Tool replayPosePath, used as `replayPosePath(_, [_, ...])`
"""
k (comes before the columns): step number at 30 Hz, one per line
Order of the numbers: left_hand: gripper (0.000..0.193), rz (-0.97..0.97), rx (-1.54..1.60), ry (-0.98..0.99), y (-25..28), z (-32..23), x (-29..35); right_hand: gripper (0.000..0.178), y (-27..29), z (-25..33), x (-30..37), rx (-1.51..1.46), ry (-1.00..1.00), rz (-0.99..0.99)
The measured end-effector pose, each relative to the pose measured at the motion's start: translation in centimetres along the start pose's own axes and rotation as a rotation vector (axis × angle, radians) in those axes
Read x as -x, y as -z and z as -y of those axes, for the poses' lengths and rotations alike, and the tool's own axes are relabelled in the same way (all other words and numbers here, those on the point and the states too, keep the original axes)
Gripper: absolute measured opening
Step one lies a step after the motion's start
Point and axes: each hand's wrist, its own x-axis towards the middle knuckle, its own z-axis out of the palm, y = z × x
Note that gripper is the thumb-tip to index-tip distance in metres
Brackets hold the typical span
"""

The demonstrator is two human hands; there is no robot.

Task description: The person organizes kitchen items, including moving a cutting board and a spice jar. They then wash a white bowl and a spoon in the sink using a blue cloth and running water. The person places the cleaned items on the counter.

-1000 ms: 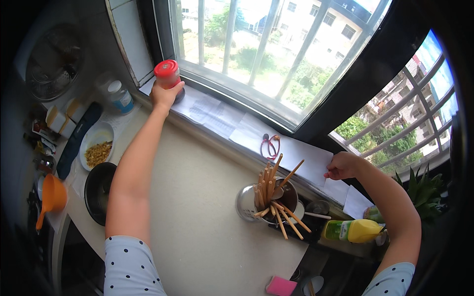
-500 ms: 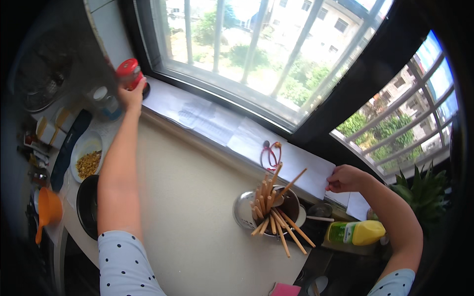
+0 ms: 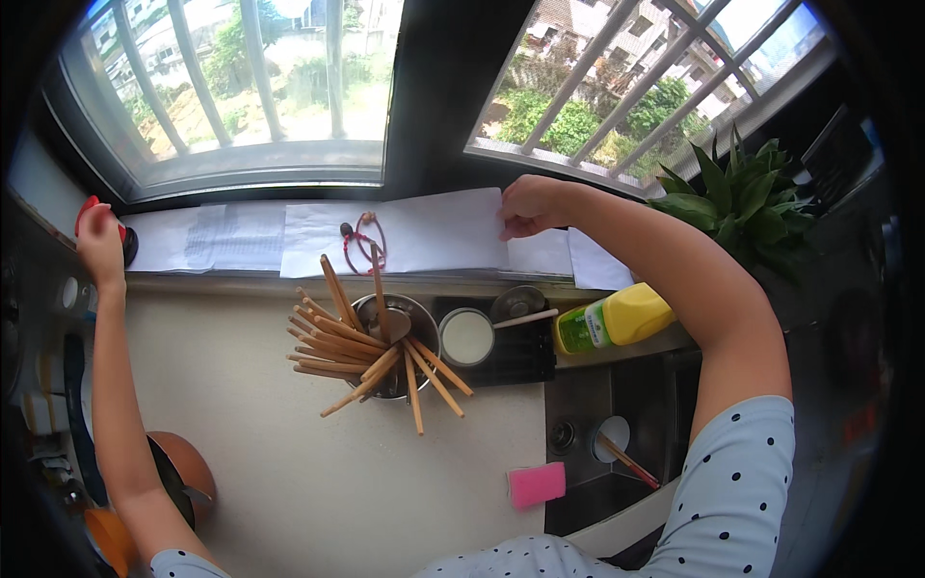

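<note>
At the far left of the windowsill, my left hand (image 3: 100, 252) is wrapped round a red-lidded jar (image 3: 89, 203), mostly hidden by the fingers. My right hand (image 3: 536, 205) pinches the right edge of a white sheet of paper (image 3: 438, 226) lying along the sill. A red cord bracelet with beads (image 3: 369, 236) rests on that paper. More paper (image 3: 599, 260) shows beneath and right of my right hand. Below the sill stands a metal holder (image 3: 421, 323) full of wooden chopsticks (image 3: 339, 339), fanned out in several directions.
A yellow bottle (image 3: 636, 316) lies near my right forearm, beside a round white-topped container (image 3: 467, 337). The sink (image 3: 578, 405) is at the right, with a pink sponge (image 3: 537, 485) at its edge. A brown pan (image 3: 188, 472) sits by my left forearm. A leafy plant (image 3: 737, 197) stands far right.
The view has turned to the right, bringing the sink and sponge further in. My left hand still holds the jar at the sill, and my right hand stays at the paper's edge.
</note>
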Motion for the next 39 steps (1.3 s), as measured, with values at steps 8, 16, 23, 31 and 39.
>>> replayPosePath(8, [0.019,1.009,0.339,0.066,-5.2,-18.5,11.7,0.012,8.9,-7.6,-7.8,0.797,0.506,0.212])
replayPosePath(16, [0.034,1.001,0.117,-0.544,-8.0,-20.7,15.8,0.009,11.1,-8.5,-3.8,0.552,-0.057,0.091])
replayPosePath(23, [0.024,0.972,0.234,-0.466,-9.9,-19.3,16.8,0.010,10.9,-7.9,-0.6,0.151,-0.368,-0.131])
replayPosePath(31, [0.014,0.960,0.294,-0.346,-10.3,-18.6,17.3,0.008,9.6,-7.6,-0.6,0.196,-0.328,-0.080])
replayPosePath(39, [0.010,0.801,0.362,-0.201,-10.9,-18.8,18.3,0.013,9.8,-7.7,-0.3,0.178,-0.316,-0.076])
